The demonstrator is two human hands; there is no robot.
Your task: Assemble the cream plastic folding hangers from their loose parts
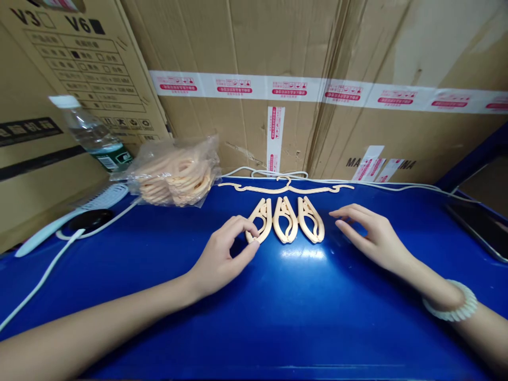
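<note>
Three peach plastic clips lie side by side on the blue table: a left clip, a middle clip and a right clip. My left hand pinches the near end of the left clip with thumb and fingers. My right hand rests open on the table just right of the right clip, fingers stretched, holding nothing. Behind the clips lies a long thin peach hanger bar.
A clear bag of more peach clips sits at the back left, beside a water bottle. A white cable, a black round pad and a white brush-like tool lie left. Cardboard boxes wall the back. A phone lies right.
</note>
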